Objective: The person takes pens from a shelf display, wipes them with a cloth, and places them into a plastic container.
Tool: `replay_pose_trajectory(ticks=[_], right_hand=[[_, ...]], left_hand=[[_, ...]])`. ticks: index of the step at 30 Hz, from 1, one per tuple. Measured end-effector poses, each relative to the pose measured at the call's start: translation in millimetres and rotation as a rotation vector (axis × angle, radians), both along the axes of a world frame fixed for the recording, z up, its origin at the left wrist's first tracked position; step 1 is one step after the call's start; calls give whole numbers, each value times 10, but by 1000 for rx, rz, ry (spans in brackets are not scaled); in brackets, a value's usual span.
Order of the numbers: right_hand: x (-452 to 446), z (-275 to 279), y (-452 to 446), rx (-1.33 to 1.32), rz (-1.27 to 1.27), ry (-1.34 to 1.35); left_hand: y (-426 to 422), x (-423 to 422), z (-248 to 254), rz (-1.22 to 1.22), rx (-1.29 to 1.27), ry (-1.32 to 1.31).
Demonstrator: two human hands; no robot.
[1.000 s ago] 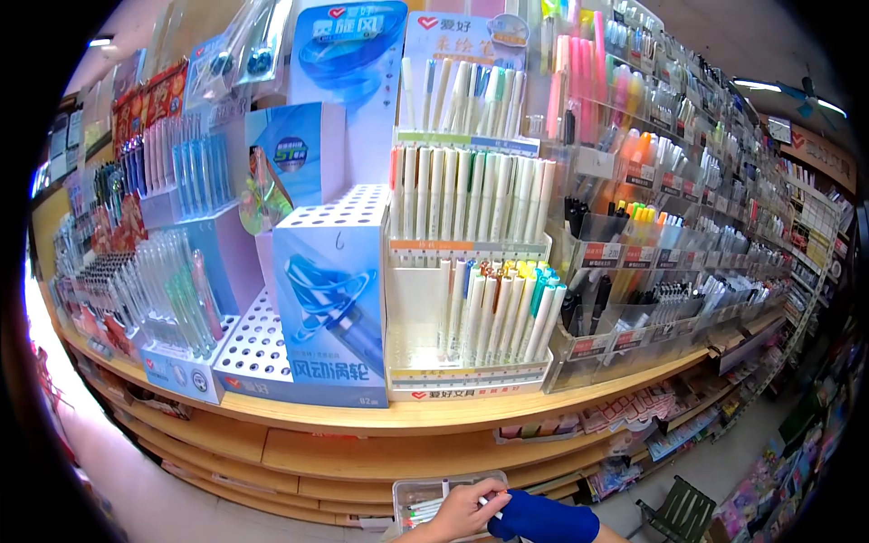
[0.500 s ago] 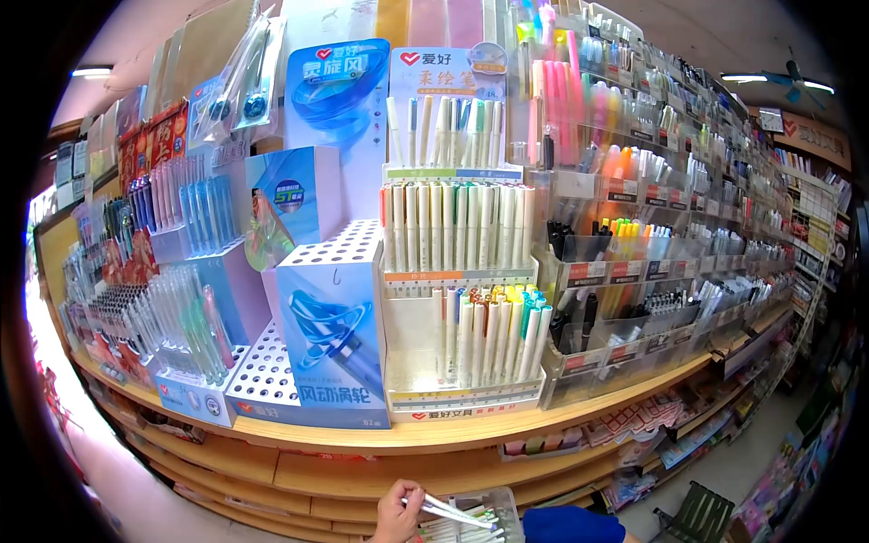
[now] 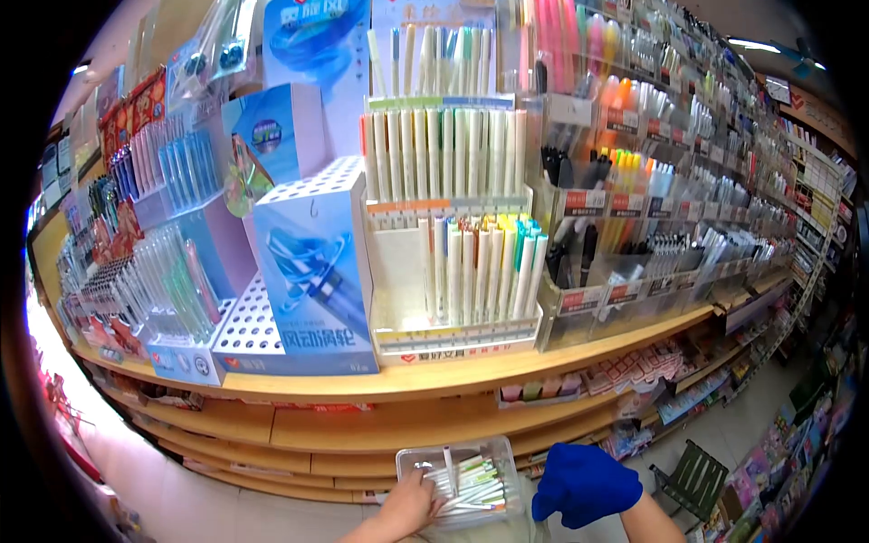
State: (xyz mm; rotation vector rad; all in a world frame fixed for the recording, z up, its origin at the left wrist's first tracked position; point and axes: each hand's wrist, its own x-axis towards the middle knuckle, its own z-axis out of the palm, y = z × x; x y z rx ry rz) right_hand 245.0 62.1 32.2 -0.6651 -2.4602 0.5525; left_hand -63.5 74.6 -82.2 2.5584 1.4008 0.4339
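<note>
Low in the view, a clear plastic box (image 3: 503, 445) holds several white pens (image 3: 477, 483) with coloured ends, most lying flat and one standing up. My left hand (image 3: 412, 503) reaches over the box's left side, its fingers bent round white pens at that edge; the fingertips are partly hidden. To the right of the box, a bunched blue cloth (image 3: 587, 484) covers my right hand (image 3: 637, 512), whose fingers are wrapped in it and hardly show.
Ahead, a wooden shelf (image 3: 434, 386) carries a marker rack (image 3: 395, 262), a blue display box (image 3: 315, 290) and clear pen trays (image 3: 579, 301). Lower shelves (image 3: 362, 427) run beneath. A dark green folding stool (image 3: 692, 480) stands at the lower right.
The view has tilted down and more of the box shows. My left hand, which held white pens above the box, is now down at its left side. The cloth-covered right hand has risen.
</note>
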Motion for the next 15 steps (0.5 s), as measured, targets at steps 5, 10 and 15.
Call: replay_pose_trajectory(ticks=[5,10,15], right_hand=[[64,-41,-43,-85,-116,-37],[88,-46,-53,-45,-109,-131],[109,-56,-79,-98,-139,-52]], left_hand=[[144,143,-23,-21,-308,-181],[290,377,61,-44,-255,-444],[466,282,130,-255,-264,-345]])
